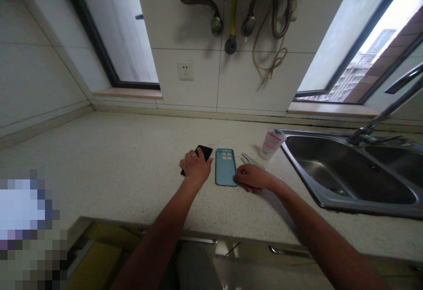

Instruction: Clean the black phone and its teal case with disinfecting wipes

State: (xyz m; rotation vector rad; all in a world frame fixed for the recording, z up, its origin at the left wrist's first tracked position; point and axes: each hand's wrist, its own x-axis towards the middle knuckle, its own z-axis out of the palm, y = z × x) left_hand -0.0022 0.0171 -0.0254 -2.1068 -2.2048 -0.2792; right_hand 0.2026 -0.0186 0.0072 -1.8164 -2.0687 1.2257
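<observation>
A black smartphone [205,151] lies slanted on the countertop, mostly covered by my left hand [195,166], whose fingers curl over it. A ring shows on one finger. Just to the right is a light blue phone case [226,172] with camera cutouts at its far end. My right hand [250,176] pinches the case's near right corner between thumb and fingers. Beyond the right hand, a pale, pointed tool [248,158] lies partly hidden, its kind unclear. A clear plastic cup [271,143] with pink print stands tilted farther right.
A steel double sink [325,166] with a faucet [373,127] is set into the counter at right. The speckled countertop [115,158] stretches left. On the back wall are a socket [185,71], hoses and a yellow pipe [234,12]. Cabinet handles [287,251] line the front below.
</observation>
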